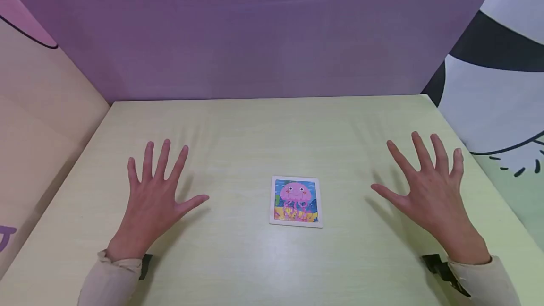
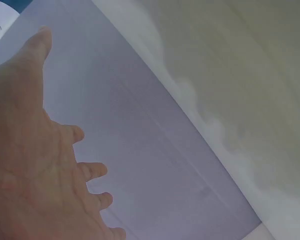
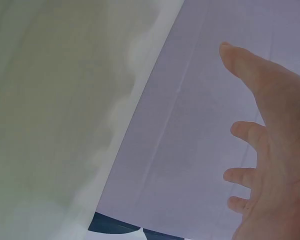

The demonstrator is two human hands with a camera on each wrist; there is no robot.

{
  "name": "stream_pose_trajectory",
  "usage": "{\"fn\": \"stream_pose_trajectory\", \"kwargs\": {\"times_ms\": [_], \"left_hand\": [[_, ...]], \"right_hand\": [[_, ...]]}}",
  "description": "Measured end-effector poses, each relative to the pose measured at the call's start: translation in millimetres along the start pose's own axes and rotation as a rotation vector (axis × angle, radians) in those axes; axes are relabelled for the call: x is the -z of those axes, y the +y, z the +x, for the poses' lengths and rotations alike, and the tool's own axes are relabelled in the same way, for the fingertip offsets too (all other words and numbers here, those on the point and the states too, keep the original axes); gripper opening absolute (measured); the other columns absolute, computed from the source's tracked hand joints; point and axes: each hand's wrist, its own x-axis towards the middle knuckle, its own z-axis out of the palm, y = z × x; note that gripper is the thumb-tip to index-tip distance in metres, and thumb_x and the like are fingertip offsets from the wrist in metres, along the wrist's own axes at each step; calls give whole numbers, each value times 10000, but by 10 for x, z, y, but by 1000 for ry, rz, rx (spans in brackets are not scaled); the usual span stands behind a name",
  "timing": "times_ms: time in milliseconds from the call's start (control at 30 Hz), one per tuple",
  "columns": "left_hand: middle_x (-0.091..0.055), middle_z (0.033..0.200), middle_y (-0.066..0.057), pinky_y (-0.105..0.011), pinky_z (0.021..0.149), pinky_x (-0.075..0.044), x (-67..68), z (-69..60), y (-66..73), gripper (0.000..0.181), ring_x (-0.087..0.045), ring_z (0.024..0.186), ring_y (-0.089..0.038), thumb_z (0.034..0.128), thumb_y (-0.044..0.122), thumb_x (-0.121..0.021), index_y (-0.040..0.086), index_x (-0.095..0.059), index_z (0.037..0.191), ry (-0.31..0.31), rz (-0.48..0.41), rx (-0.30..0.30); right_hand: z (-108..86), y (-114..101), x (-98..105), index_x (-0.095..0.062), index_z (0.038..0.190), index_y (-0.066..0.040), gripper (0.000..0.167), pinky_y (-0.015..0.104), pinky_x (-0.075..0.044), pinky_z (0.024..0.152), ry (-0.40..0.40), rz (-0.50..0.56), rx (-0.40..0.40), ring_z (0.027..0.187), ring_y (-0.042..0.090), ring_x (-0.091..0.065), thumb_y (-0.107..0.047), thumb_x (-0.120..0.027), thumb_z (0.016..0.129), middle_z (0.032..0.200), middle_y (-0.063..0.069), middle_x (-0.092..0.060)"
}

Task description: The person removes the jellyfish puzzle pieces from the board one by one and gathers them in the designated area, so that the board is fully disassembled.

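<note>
Purple wall (image 1: 272, 37) rises beyond your fingertips, behind the pale table (image 1: 238, 259). Seen from your head, your left hand (image 1: 153, 199) and right hand (image 1: 435, 195) hover above the table, fingers spread, holding nothing. Between them, well apart from either thumb, the jellyfish picture (image 1: 296, 201) lies flat. It looks thin, so a light fingertip pinch on opposite edges should serve you better than a palm-down grab. From your left wrist, thumb and four fingertips stand apart. From your right wrist, thumb and three visible fingertips do too; neither wrist view shows the jellyfish picture.
</note>
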Motion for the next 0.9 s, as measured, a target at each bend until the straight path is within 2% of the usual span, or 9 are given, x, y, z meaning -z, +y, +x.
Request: {"fn": "stream_pose_trajectory", "kwargs": {"times_ms": [167,300,433,600,767,900], "left_hand": [[-153,1608,-153,-689,1085,-26,1,-32,6,1007,-26,1470,-403,766,803,-472,206,-276,1553,-2,5,5],[-157,1609,-141,-688,1086,-30,-2,-17,14,1013,-34,1459,-438,751,778,-524,216,-272,1555,-12,2,-14],[-161,1612,-115,-687,1085,-22,0,6,40,1014,-23,1452,-459,747,762,-561,230,-264,1557,-54,6,-21],[-202,1601,-101,-695,1073,-47,-4,28,107,965,-37,1453,-445,778,737,-578,231,-291,1549,-127,-15,-37],[-302,1552,-125,-690,1065,-108,-8,54,192,878,-150,1434,-430,800,697,-591,177,-422,1487,-123,-62,-112],[-348,1519,-141,-671,1071,-124,-9,76,255,836,-221,1415,-406,813,671,-601,140,-476,1446,-126,-93,-163]], "right_hand": [[18,-22,-5,-416,1489,-260,890,699,27,1068,-12,5,6,1453,416,-67,-695,-608,737,1557,203,-244],[12,-42,-6,-401,1497,-266,909,694,38,1071,-40,0,-5,1454,414,-72,-624,-686,712,1557,200,-253],[-4,-69,-20,-403,1495,-260,891,688,24,1078,-54,13,8,1445,420,-111,-600,-694,725,1527,213,-298],[27,-124,-34,-481,1438,-165,751,674,-129,1068,-23,92,71,1372,452,-251,-495,-687,796,1452,243,-373],[93,-208,-16,-546,1351,-56,636,667,-259,974,-43,165,83,1265,472,-367,-278,-765,797,1382,244,-445],[142,-274,14,-568,1300,-16,563,643,-332,906,-76,190,95,1193,454,-435,-213,-764,810,1294,236,-516]]}}
